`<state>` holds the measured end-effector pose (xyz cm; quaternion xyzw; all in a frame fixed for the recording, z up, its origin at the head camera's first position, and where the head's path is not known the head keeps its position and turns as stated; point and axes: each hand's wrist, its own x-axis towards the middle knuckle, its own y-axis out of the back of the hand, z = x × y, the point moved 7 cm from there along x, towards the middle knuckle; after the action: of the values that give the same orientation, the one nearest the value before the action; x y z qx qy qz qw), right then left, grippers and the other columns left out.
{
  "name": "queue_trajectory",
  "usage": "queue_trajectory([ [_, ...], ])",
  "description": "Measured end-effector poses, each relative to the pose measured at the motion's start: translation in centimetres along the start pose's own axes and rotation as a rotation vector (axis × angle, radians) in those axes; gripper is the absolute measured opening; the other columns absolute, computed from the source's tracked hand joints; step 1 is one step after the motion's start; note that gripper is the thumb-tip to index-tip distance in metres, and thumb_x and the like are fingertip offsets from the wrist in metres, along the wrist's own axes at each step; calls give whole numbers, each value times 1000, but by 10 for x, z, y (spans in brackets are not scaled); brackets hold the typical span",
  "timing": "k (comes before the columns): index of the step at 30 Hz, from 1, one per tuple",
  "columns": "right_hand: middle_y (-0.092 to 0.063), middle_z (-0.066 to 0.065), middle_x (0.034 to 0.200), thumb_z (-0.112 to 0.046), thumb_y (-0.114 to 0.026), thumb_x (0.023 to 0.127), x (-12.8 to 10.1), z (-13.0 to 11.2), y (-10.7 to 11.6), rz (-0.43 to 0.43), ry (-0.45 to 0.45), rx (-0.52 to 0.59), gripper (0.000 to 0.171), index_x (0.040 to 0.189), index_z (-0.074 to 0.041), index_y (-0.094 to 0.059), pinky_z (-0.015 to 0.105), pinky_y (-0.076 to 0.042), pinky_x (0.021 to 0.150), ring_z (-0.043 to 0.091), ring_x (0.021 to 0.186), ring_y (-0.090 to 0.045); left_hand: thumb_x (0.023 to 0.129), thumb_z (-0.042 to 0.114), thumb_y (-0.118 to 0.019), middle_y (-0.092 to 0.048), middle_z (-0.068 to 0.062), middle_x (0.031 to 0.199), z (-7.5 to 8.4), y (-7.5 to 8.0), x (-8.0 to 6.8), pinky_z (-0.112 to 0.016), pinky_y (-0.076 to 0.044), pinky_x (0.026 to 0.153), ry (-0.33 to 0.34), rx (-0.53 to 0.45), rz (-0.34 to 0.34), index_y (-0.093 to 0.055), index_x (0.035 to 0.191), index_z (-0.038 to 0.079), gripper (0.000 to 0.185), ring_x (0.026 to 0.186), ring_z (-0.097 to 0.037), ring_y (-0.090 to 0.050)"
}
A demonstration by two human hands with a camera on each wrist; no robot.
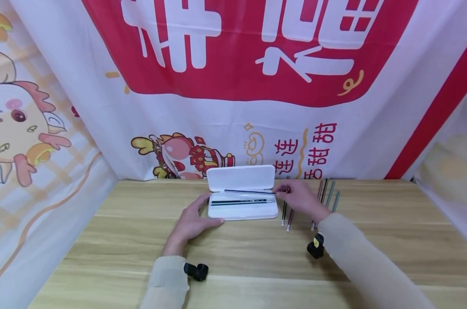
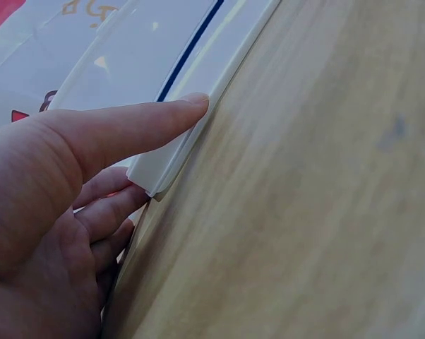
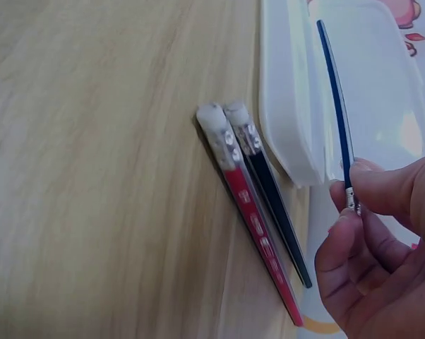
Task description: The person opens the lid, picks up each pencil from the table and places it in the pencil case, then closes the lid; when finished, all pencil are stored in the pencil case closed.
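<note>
A white pencil case (image 1: 243,213) lies with its lid raised at the back of the table. Inside it are two dark pencils (image 1: 239,202). My left hand (image 1: 192,221) grips the case's left end, its thumb (image 2: 149,127) over the front rim and its other fingers round the end. With thumb and fingers, my right hand (image 1: 297,197) pinches a dark blue pencil (image 3: 337,106) near its metal ferrule. That pencil slants over the back part of the case in the head view, its far end pointing left.
To the right of the case, a red pencil (image 3: 253,229) and a black pencil (image 3: 277,201) lie on the wooden table (image 1: 249,262). Several more pencils (image 1: 329,193) lie beyond the right wrist. A printed cloth (image 1: 225,120) hangs behind the table.
</note>
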<state>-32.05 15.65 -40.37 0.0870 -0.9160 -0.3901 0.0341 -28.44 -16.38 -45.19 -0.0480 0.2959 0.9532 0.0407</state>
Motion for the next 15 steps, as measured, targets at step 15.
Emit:
queue_trajectory([
  [15, -75, 6, 112, -12, -69, 104, 13, 0, -23, 10, -37, 101, 13, 113, -12, -78, 33, -57, 84, 22, 100, -65, 83, 38, -94, -38, -9, 175, 1, 0, -2, -68, -24, 132, 3, 12, 7, -46, 164, 24, 95, 166, -40, -26],
])
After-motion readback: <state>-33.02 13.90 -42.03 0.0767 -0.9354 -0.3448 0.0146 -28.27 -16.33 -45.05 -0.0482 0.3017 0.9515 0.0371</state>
